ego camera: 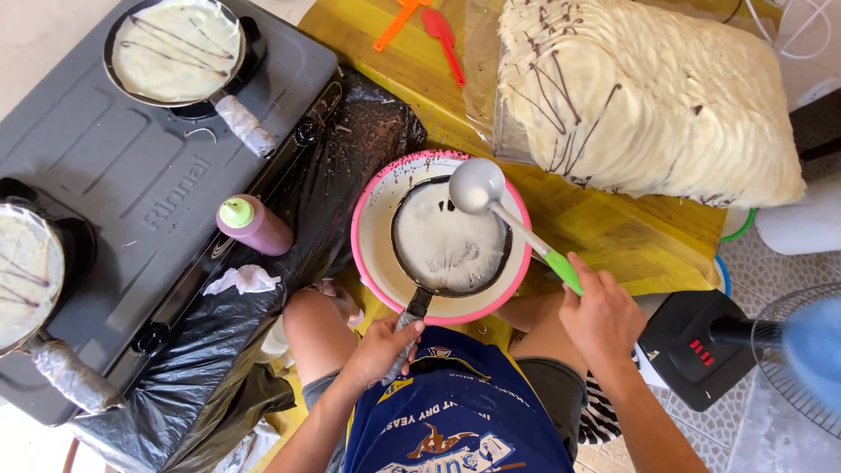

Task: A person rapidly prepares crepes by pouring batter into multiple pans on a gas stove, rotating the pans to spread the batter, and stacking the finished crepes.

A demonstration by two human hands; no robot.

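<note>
Over a pink bowl (378, 203) on the floor, two hands work a small pan (450, 236) and a ladle (491, 206).

Largest first: grey two-burner stove (131, 175) at left carries two more pans (173, 51) (26, 271) of pale batter with dark streaks; clear bag of stacked crepes (648, 96) lies on yellow board (613, 232) upper right; black plastic sheet (245, 333) crowds the gap between stove and bowl; fan (788, 350) at right edge. Small pan sits tilted over the bowl, coated in batter. Left hand (385, 346) is clamped on pan handle, right hand (600, 311) is closed round green ladle handle, ladle cup above pan rim. Purple squeeze bottle (254, 225) stands on the stove edge; orange and red spatulas (420, 26) lie at top.
</note>
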